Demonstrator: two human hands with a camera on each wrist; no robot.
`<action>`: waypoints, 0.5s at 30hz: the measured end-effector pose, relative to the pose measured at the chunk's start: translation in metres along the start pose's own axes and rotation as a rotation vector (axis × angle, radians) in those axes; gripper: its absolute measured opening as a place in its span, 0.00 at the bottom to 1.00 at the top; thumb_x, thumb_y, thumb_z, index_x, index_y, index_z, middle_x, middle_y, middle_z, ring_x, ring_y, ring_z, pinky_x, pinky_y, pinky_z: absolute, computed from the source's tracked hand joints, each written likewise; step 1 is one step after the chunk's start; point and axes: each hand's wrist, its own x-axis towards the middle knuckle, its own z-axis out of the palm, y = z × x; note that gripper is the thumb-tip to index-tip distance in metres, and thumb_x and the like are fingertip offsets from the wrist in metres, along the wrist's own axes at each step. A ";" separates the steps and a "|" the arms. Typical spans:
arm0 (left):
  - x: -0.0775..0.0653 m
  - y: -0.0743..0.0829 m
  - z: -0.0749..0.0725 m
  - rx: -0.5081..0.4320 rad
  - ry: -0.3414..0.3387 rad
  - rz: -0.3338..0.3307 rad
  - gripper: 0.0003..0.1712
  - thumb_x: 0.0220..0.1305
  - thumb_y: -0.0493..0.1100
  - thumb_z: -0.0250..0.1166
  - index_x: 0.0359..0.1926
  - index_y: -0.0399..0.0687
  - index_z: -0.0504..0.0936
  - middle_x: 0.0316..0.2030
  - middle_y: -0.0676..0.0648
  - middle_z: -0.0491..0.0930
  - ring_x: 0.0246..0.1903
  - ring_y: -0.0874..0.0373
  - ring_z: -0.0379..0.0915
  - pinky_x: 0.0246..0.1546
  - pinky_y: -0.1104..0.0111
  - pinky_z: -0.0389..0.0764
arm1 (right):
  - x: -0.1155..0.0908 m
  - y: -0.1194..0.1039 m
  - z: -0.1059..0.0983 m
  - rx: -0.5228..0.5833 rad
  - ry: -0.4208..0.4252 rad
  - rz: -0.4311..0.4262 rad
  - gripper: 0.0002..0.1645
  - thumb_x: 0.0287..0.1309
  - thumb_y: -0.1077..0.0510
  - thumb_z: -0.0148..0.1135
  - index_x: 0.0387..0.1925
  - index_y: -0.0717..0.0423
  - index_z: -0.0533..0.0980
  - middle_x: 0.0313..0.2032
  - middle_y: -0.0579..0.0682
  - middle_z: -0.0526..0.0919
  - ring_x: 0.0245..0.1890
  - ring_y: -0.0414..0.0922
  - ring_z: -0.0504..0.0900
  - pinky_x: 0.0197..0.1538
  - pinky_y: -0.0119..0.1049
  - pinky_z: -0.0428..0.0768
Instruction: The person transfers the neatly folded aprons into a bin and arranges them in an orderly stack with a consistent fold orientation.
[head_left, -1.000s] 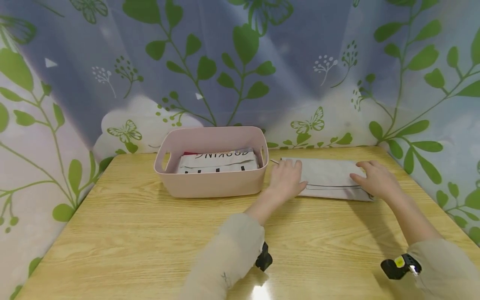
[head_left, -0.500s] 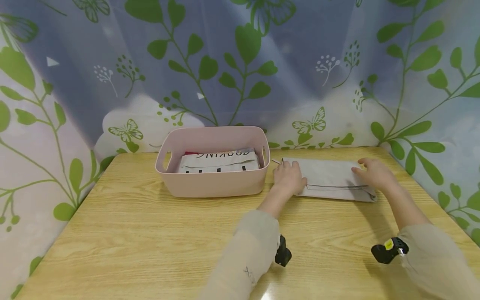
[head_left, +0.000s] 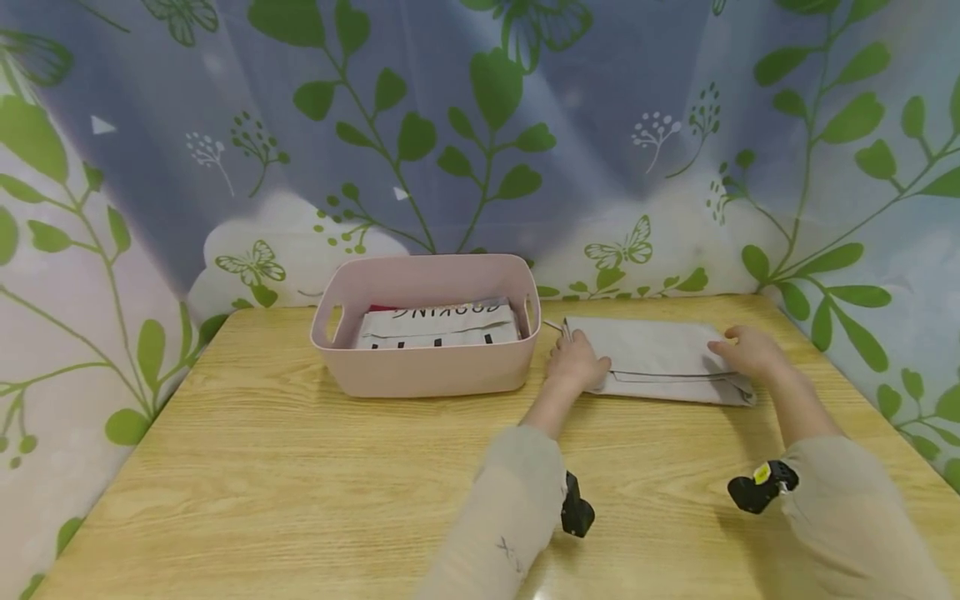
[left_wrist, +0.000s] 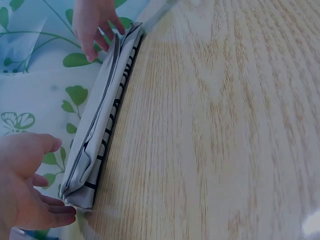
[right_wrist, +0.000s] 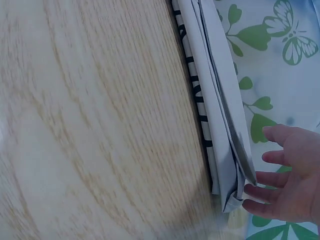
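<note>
A folded pale grey cloth (head_left: 652, 348) lies flat on the right part of the table, its layered edge facing me. Black printed marks show along its underside in the left wrist view, where the cloth (left_wrist: 102, 120) runs lengthwise. At its left end is my left hand (head_left: 575, 364), thumb apart from the fingers; in the left wrist view, the fingertips of this hand (left_wrist: 25, 185) reach the cloth's corner. My right hand (head_left: 757, 354) is at the other end. Seen from the right wrist, the right hand (right_wrist: 295, 172) has spread fingers touching the folded corner, without a grip.
Left of the cloth stands a pink basket (head_left: 427, 372) with handle holes. Inside lies a folded white cloth (head_left: 442, 323) with black lettering, and a bit of red shows behind it. The wooden table (head_left: 300, 483) meets a leaf-patterned curtain (head_left: 585, 150) at the back.
Both hands stay at the cloth's ends with small shifts; my left hand has drawn slightly back toward me. The right forearm has swung leftward. The cloth has barely moved.
</note>
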 end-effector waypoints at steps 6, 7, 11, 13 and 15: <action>0.001 -0.001 0.006 -0.141 0.011 -0.036 0.38 0.64 0.55 0.56 0.66 0.38 0.56 0.61 0.36 0.61 0.61 0.44 0.60 0.59 0.59 0.65 | 0.001 0.005 0.006 0.040 -0.023 -0.001 0.39 0.69 0.48 0.39 0.56 0.86 0.55 0.54 0.82 0.59 0.54 0.75 0.59 0.54 0.63 0.63; 0.001 -0.001 0.006 -0.169 0.014 -0.044 0.38 0.64 0.55 0.56 0.66 0.37 0.56 0.61 0.35 0.62 0.60 0.44 0.60 0.59 0.59 0.64 | 0.001 0.004 0.007 0.058 -0.026 0.009 0.39 0.69 0.47 0.38 0.57 0.86 0.54 0.55 0.82 0.58 0.54 0.75 0.58 0.54 0.63 0.63; 0.000 -0.001 0.005 -0.324 0.034 -0.078 0.39 0.64 0.53 0.57 0.67 0.35 0.54 0.61 0.33 0.61 0.61 0.42 0.59 0.61 0.58 0.63 | 0.001 0.004 0.008 0.144 -0.043 0.055 0.42 0.69 0.45 0.36 0.59 0.85 0.50 0.57 0.82 0.54 0.56 0.74 0.56 0.55 0.63 0.63; -0.001 -0.001 0.004 -0.404 0.043 -0.094 0.40 0.64 0.51 0.57 0.68 0.35 0.53 0.62 0.32 0.59 0.62 0.42 0.57 0.62 0.58 0.61 | 0.001 0.004 0.008 0.216 -0.064 0.090 0.43 0.69 0.44 0.35 0.61 0.84 0.47 0.58 0.82 0.51 0.57 0.73 0.55 0.54 0.62 0.64; -0.002 -0.002 0.002 -0.469 0.058 -0.111 0.40 0.64 0.51 0.57 0.69 0.35 0.52 0.63 0.32 0.58 0.63 0.41 0.55 0.63 0.58 0.59 | 0.001 0.005 0.007 0.279 -0.085 0.122 0.44 0.69 0.44 0.34 0.61 0.84 0.44 0.59 0.81 0.49 0.58 0.73 0.55 0.54 0.61 0.65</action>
